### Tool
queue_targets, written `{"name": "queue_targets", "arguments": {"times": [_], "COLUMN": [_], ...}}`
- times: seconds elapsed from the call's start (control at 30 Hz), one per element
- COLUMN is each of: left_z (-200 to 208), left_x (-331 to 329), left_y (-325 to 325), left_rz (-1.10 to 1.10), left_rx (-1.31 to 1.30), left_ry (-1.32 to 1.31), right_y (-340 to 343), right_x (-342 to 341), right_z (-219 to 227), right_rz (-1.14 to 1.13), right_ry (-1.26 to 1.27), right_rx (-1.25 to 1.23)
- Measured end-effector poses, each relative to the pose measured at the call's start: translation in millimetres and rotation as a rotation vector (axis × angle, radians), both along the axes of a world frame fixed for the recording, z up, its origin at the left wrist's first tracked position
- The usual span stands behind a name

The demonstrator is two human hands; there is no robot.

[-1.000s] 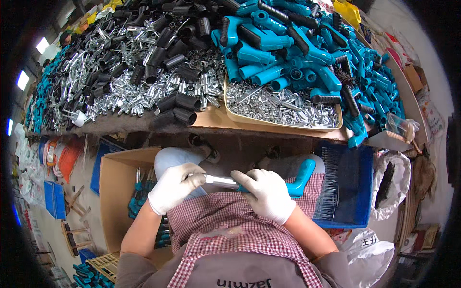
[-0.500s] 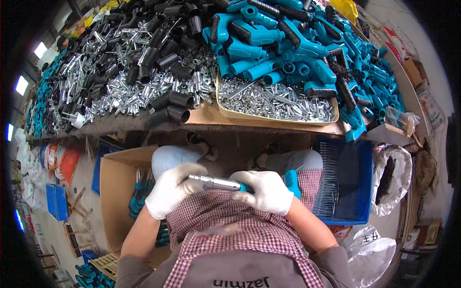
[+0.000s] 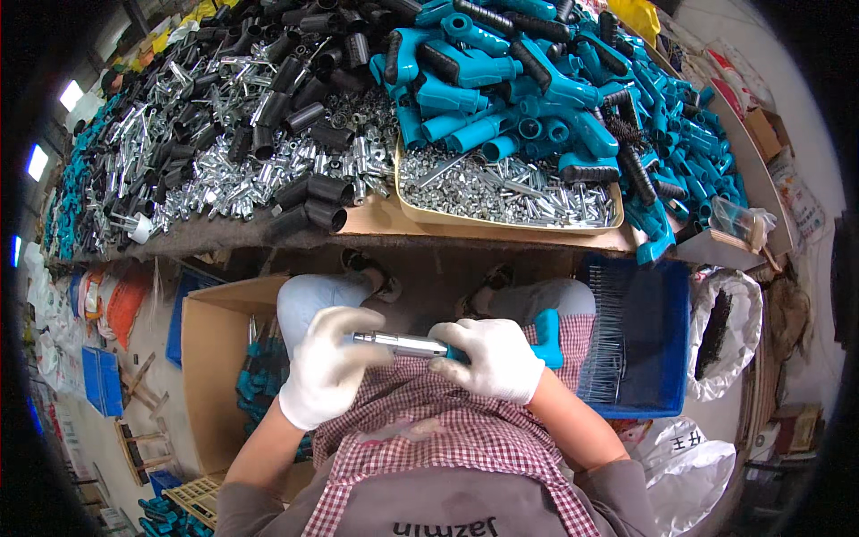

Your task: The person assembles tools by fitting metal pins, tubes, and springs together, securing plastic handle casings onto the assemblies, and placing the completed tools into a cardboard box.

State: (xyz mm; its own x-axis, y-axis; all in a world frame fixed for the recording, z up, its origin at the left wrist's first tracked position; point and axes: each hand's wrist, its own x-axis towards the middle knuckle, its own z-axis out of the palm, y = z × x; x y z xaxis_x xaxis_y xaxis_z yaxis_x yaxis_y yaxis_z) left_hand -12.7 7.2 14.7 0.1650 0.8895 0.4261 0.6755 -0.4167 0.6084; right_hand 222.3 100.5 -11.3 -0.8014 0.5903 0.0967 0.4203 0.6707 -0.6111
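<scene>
My right hand [image 3: 488, 360], in a white glove, is wrapped round a teal-handled tool with a silver metal barrel [image 3: 403, 344]. Its teal handle [image 3: 547, 340] sticks out past the right side of that hand, bent like a pistol grip. The barrel points left over my lap. Around its free end, my left hand [image 3: 333, 369], also gloved, has its thumb and fingers apart, slightly blurred. The barrel's tip shows in the gap between them; whether a finger touches it is hard to see.
Ahead, the bench holds heaped teal housings [image 3: 546, 76], black sleeves [image 3: 327, 190] and silver metal parts [image 3: 233, 174]. A cream tray [image 3: 501, 225] of small metal pieces sits at its front edge. A cardboard box [image 3: 210, 376] stands left, a blue bin [image 3: 658, 340] with thin rods right.
My left hand has drawn its fingers apart and shifted slightly lower around the barrel's end. My right hand keeps its hold on the tool, almost in place. The whole view has shifted slightly.
</scene>
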Motion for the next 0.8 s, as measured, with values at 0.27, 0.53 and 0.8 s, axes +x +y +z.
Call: {"name": "queue_targets", "arguments": {"times": [0.27,0.53,0.8], "left_z": [1.2,-7.6,3.0], "left_x": [1.2,-5.5,3.5], "left_y": [-0.7,0.8,0.0], "left_rz": [0.005,0.074,0.207], "left_rx": [-0.154,-0.358,-0.707], "left_ry": [-0.026,-0.206,-0.557], "right_y": [-1.3,-0.6,6.4], "right_x": [-1.3,-1.2,-0.7], "right_z": [1.6,-0.2,-0.3], "right_rz": [0.001,0.005,0.032], "right_ry": [-0.018,0.020,0.015], "right_rx": [0.056,0.075,0.038]}}
